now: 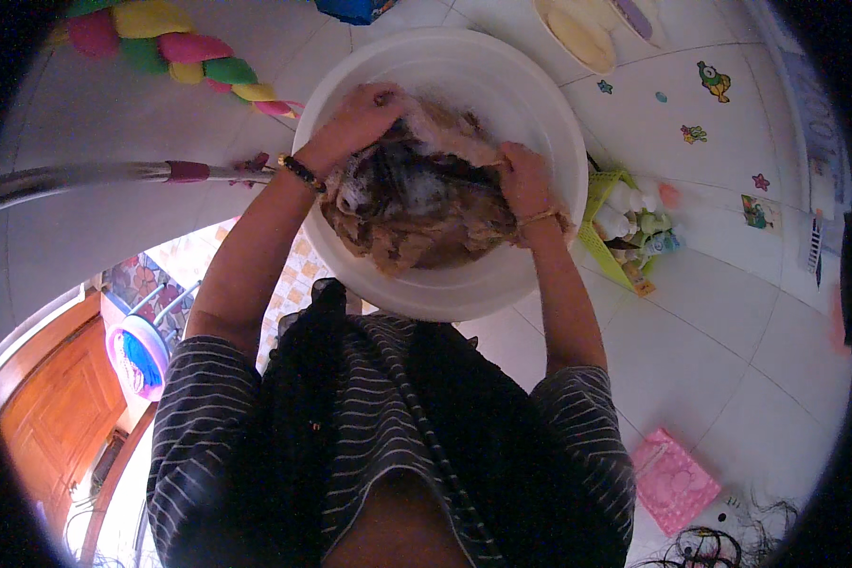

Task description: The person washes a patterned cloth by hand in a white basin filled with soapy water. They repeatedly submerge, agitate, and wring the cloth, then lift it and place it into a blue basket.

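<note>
A round white plastic basin (pixel 440 302) is in front of me, holding a bulky wet brown cloth (pixel 415 245) and dark water. White suds (pixel 422 192) float over the middle of the cloth. My left hand (pixel 373 110), below a beaded bracelet, pinches the cloth at the far left of the basin; its fingertips are partly hidden by the folds. At the right side, my right hand (pixel 525 181) grips a raised fold of the same cloth between thumb and fingers. A stretch of cloth spans the gap between both hands.
A lime-green plastic basket (pixel 603 238) with several bottles stands right of the basin. A metal pole (pixel 113 174) and a braided colourful decoration (pixel 199 48) are at left. Pale slippers (pixel 579 32) appear beyond the basin. A pink item (pixel 674 483) is at lower right.
</note>
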The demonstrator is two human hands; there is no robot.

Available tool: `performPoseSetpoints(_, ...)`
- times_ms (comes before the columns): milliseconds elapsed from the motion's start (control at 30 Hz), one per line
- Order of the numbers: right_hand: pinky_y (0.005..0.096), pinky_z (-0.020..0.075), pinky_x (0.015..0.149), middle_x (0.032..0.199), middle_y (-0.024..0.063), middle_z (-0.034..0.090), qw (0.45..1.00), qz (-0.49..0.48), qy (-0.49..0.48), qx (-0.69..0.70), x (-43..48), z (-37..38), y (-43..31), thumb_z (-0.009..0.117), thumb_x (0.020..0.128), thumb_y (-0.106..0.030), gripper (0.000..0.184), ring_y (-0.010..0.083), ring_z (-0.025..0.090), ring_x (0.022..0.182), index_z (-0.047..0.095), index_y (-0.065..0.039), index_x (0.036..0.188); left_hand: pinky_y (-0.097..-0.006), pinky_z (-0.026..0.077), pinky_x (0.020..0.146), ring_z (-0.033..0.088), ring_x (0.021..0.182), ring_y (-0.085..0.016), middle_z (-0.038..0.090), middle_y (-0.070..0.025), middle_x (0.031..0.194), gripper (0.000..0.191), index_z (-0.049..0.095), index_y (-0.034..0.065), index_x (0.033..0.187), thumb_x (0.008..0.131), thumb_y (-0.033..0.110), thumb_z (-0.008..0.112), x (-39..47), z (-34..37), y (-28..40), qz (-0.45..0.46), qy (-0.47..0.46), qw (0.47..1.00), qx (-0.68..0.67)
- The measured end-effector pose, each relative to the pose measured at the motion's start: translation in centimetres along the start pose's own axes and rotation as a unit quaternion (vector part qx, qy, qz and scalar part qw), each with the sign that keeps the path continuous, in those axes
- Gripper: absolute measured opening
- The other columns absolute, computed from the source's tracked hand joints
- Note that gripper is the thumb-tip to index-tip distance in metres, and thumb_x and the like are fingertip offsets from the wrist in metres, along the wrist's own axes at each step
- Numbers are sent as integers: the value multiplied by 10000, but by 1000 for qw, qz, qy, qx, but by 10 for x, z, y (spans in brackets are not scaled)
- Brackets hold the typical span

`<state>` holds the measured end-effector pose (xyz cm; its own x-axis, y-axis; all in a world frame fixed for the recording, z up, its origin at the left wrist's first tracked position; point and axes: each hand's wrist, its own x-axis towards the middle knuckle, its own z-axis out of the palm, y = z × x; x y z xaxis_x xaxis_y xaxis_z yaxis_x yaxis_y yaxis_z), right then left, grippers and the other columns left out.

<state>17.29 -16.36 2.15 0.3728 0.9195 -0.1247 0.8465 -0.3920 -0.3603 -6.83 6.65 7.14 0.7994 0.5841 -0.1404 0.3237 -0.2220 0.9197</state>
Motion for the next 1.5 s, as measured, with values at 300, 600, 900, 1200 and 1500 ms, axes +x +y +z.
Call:
performPoseSetpoints(300, 302, 463, 942, 1136, 45, 661, 890, 167, -76, 417, -10, -110, 18, 595, 939, -253, 325, 164, 599, 1049, 647, -15, 1154, -314, 506, 824, 632, 877, -157, 703, -78, 934, 339, 687, 2, 1075, 898, 290, 670, -15, -24, 11, 3, -126, 992, 18)
performPoseSetpoints(600, 296, 459, 913, 1078, 44, 670, 874, 152, -26, 460, -3, -109, 6, 606, 947, -268, 299, 162, 608, 992, 670, -22, 1103, -310, 474, 918, 580, 990, -139, 644, -40, 1141, 510, 608, 10, 1247, 993, 446, 535, -20, -3, -19, -37, -273, 947, -163)
performPoseSetpoints(900, 404, 483, 847, 1019, 173, 694, 989, -20, 130, 63, 64, -40, 4, 496, 1000, -453, 461, 299, 650, 930, 676, -35, 1077, -456, 496, 901, 630, 1019, -378, 630, -209, 1204, 413, 604, 58, 1178, 970, 405, 523, 24, 39, -74, -5, 133, 968, 214)
performPoseSetpoints(1200, 503, 469, 969, 1143, 199, 662, 986, -12, -154, -64, 127, 34, -62, 414, 976, -512, 528, 425, 626, 1032, 601, -59, 1173, -477, 510, 920, 662, 983, -370, 687, -219, 1051, 535, 657, 0, 1067, 812, 470, 667, 50, 66, -67, -191, -11, 939, 287)
performPoseSetpoints(1500, 514, 402, 1062, 1294, 210, 593, 998, 30, -23, 43, 134, 129, 50, 566, 918, -329, 406, 402, 537, 1214, 623, -70, 1225, -446, 535, 846, 659, 962, -368, 675, -224, 1062, 310, 697, -8, 1009, 838, 247, 658, 47, 80, -138, -77, 63, 993, 69)
